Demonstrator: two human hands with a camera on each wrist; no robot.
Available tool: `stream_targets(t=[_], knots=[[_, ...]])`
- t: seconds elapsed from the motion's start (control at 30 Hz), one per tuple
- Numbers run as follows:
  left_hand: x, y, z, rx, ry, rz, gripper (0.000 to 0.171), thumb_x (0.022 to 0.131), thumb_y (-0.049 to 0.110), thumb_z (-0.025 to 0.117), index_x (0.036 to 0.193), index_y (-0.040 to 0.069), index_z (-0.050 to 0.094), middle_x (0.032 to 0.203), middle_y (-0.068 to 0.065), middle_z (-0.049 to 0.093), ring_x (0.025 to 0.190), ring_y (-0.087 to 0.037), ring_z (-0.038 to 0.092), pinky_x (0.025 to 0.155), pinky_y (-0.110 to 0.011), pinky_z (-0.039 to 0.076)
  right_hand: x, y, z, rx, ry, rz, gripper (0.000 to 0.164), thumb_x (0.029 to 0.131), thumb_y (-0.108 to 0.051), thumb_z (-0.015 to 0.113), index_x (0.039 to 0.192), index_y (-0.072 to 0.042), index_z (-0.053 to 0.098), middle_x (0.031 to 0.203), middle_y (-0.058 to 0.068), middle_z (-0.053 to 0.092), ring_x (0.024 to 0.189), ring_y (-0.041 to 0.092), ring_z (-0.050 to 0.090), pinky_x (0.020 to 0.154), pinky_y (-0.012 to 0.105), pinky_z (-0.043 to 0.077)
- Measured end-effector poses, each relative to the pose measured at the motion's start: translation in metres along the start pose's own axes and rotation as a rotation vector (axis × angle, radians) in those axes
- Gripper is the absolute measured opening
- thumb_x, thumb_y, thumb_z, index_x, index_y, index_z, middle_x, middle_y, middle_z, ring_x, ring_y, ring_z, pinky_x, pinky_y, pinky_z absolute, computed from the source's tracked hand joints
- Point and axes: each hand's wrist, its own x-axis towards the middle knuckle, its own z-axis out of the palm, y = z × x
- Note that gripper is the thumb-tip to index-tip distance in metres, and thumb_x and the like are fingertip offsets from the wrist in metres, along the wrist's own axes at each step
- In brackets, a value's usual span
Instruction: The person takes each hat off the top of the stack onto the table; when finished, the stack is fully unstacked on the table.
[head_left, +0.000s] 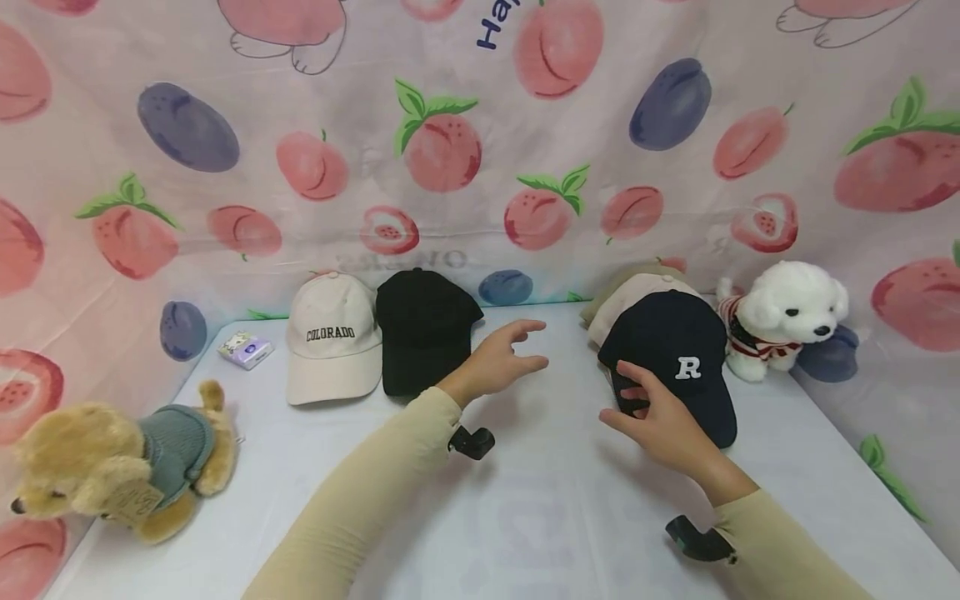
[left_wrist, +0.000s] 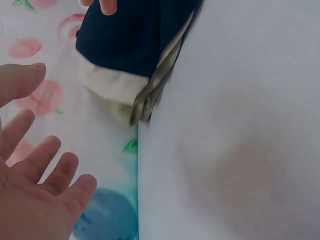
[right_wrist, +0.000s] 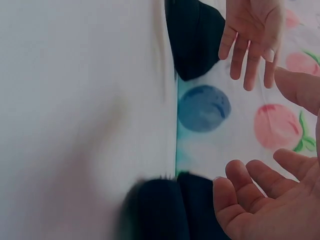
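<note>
My left hand (head_left: 501, 362) hovers above the table just right of a black cap (head_left: 420, 329), its fingers apart and holding nothing. Left of the black cap sits a white cap (head_left: 335, 358) lettered COLORADO. Over at the right, my right hand (head_left: 656, 417) is in front of a navy cap (head_left: 675, 342) with a white R, fingers spread; whether it touches the cap I cannot tell. The navy cap overlaps a cream cap (head_left: 618, 304) and an olive-beige cap (head_left: 595, 308) behind it. In the left wrist view these stacked caps show layered edges beneath the navy cap (left_wrist: 130, 40).
A white plush dog (head_left: 795, 308) in a striped outfit sits right of the stacked caps. A tan plush dog (head_left: 180, 446) in a blue-grey sweater lies at the left edge. A small purple-and-white packet (head_left: 245, 349) is at the back left. Fruit-printed cloth (head_left: 465, 108) hangs behind.
</note>
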Motion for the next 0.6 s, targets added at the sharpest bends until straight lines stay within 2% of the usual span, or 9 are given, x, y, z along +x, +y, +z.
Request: stream_targets(t=[0.13, 0.43, 0.5, 0.6], knots=[[0.009, 0.008, 0.015, 0.001, -0.013, -0.007, 0.058, 0.093, 0.029, 0.073, 0.146, 0.02, 0.052, 0.15, 0.001, 0.047, 0.139, -0.021, 0.041, 0.108, -0.044, 0.04, -0.01, 0.006, -0.012, -0.036, 0.033, -0.004, 0.075, 0.094, -0.028, 0.073, 0.151, 0.001, 0.033, 0.152, 0.02, 0.039, 0.122, 0.035, 0.052, 0.093, 0.051, 0.046], [0.031, 0.021, 0.045, -0.038, -0.022, -0.018, 0.058, 0.094, 0.026, 0.072, 0.148, 0.018, 0.05, 0.149, 0.0, 0.048, 0.137, -0.019, 0.042, 0.106, -0.042, 0.041, -0.024, 0.03, -0.043, -0.073, 0.085, 0.07, 0.081, 0.095, -0.032, 0.071, 0.154, 0.003, 0.028, 0.153, 0.024, 0.035, 0.125, 0.039, 0.048, 0.087, 0.033, 0.047], [0.035, 0.022, 0.051, -0.054, -0.021, -0.02, 0.058, 0.094, 0.025, 0.072, 0.148, 0.019, 0.05, 0.149, -0.001, 0.048, 0.137, -0.019, 0.043, 0.106, -0.041, 0.042, -0.026, 0.035, -0.047, -0.077, 0.092, 0.094, 0.082, 0.095, -0.033, 0.071, 0.154, 0.002, 0.026, 0.152, 0.026, 0.035, 0.125, 0.041, 0.047, 0.086, 0.035, 0.049], [0.039, 0.023, 0.06, -0.063, -0.018, -0.023, 0.058, 0.094, 0.022, 0.072, 0.147, 0.019, 0.051, 0.149, -0.002, 0.049, 0.136, -0.019, 0.044, 0.105, -0.04, 0.042, -0.029, 0.042, -0.053, -0.084, 0.105, 0.119, 0.084, 0.095, -0.034, 0.071, 0.155, 0.003, 0.025, 0.152, 0.028, 0.034, 0.126, 0.044, 0.046, 0.088, 0.044, 0.051]])
